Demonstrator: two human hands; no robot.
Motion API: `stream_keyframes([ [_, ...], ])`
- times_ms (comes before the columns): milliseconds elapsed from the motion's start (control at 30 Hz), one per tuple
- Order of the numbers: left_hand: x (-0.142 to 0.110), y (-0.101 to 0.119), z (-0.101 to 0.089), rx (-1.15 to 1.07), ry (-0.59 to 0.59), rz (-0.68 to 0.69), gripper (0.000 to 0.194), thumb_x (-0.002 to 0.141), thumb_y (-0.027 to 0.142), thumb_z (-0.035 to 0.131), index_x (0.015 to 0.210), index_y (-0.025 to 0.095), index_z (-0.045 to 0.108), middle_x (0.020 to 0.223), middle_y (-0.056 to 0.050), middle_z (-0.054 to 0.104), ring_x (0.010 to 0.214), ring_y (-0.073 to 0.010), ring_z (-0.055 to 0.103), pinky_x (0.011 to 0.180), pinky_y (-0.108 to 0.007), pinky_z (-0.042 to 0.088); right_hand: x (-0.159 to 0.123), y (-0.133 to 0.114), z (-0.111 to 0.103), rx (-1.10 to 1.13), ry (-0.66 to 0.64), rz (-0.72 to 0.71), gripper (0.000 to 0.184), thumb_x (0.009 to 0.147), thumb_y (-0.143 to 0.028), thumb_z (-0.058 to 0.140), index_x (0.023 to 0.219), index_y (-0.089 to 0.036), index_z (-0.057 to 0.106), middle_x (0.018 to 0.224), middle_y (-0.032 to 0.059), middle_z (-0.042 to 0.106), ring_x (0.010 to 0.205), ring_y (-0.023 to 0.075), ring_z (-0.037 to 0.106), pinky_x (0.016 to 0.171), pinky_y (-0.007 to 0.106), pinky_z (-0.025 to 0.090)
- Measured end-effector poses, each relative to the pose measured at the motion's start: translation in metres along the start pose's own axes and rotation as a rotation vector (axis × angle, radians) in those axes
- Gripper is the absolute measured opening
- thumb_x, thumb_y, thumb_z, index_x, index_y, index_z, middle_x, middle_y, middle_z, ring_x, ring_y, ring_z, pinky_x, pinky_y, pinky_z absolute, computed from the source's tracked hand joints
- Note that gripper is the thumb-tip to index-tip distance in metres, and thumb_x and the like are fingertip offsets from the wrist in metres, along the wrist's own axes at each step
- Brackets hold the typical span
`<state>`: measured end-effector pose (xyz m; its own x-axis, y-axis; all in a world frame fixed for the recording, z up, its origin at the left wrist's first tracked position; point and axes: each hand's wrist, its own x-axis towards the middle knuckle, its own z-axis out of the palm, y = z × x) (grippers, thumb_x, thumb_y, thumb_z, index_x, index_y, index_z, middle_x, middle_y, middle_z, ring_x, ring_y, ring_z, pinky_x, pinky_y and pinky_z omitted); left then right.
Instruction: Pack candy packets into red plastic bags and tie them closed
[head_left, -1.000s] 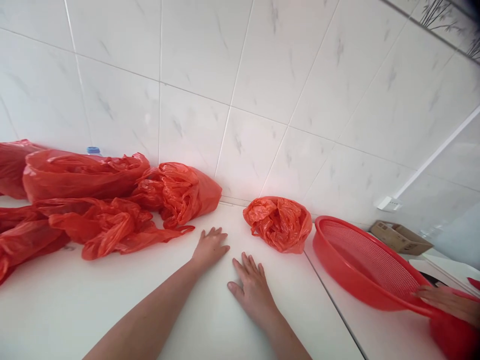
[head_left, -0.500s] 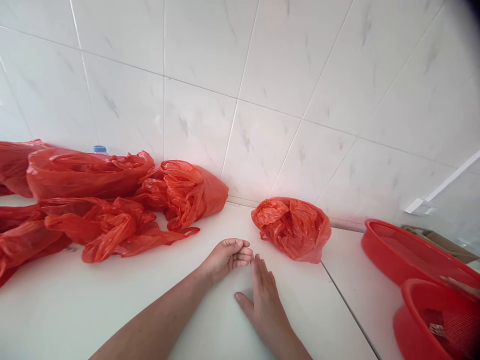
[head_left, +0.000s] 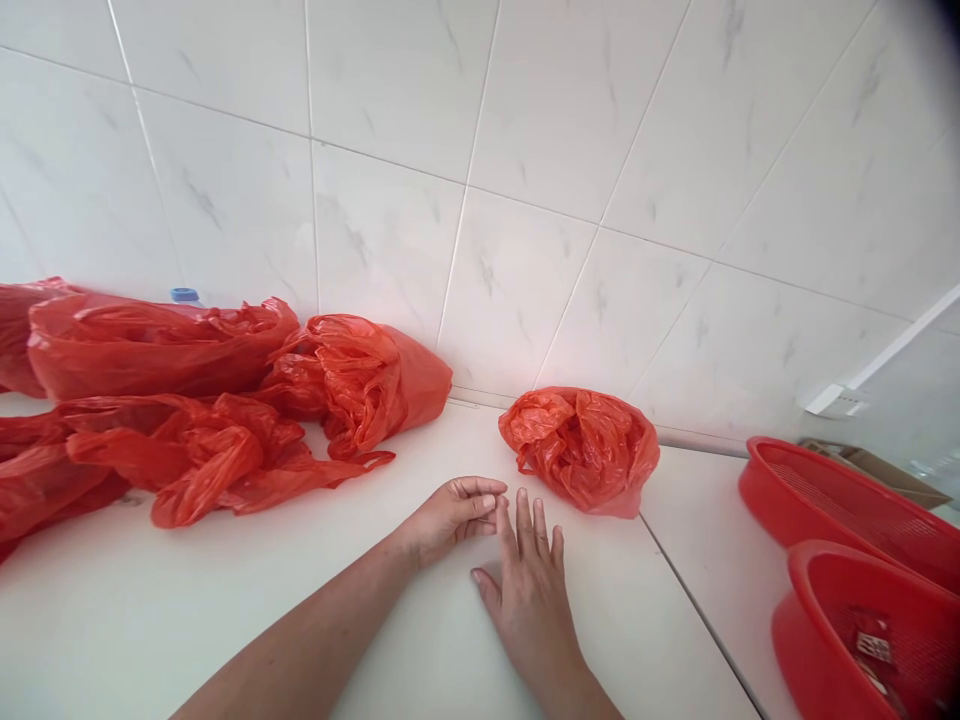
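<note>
Over the white table top (head_left: 420, 640), my left hand (head_left: 456, 520) has its fingers curled in and its thumb close to them. Its fingertips meet the index fingertip of my right hand (head_left: 531, 590). No object shows in it. Palm down, my right hand has its fingers apart and thumb out to the side, holding nothing. Just beyond the hands a crumpled red plastic bag (head_left: 581, 445) sits near the wall; neither hand touches it. Another bunched red bag (head_left: 375, 385) stands to the left, beside a loose red bag (head_left: 210, 450) with a trailing handle.
More red bags (head_left: 150, 345) crowd the left side, a blue bottle cap (head_left: 184, 295) behind them. On the right, past a table seam, stand a red plastic basket (head_left: 780, 500) and a nearer red basket (head_left: 799, 620) with small packets inside. A cardboard box (head_left: 877, 470) lies behind.
My hands have come together; the left fingers curled in and the right fingers spread again. A second red basket came into view at right, and the other person's hand there left view.
</note>
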<state>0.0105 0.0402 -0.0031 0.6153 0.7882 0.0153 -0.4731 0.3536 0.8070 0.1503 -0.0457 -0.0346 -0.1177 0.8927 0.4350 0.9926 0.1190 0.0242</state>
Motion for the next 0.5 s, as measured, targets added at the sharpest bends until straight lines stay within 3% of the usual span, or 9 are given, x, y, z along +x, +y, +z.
stream_keyframes([
  [267,-0.0008,-0.0007,-0.0001,-0.005,-0.047,-0.006,0.023,0.067,0.026,0.079,0.086,0.014,0.072,0.079,-0.003,0.068,0.076,-0.0134,0.063,0.08,-0.03,0.048,0.0002,-0.0018,-0.0043,0.057,-0.092,0.025,0.077,0.084,-0.033,0.05,0.148,-0.029,0.008,0.155,0.0081,0.004,0.141,0.0318,0.005,0.108,0.059,0.012],
  [500,-0.002,0.0005,0.0015,-0.023,-0.056,-0.006,0.025,0.071,0.032,0.076,0.087,0.014,0.071,0.077,-0.003,0.067,0.074,-0.0129,0.063,0.078,-0.029,0.049,0.0016,-0.0029,-0.0066,0.067,-0.094,0.025,0.078,0.084,-0.032,0.051,0.148,-0.03,0.008,0.155,0.0071,0.003,0.141,0.0324,0.006,0.108,0.06,0.009],
])
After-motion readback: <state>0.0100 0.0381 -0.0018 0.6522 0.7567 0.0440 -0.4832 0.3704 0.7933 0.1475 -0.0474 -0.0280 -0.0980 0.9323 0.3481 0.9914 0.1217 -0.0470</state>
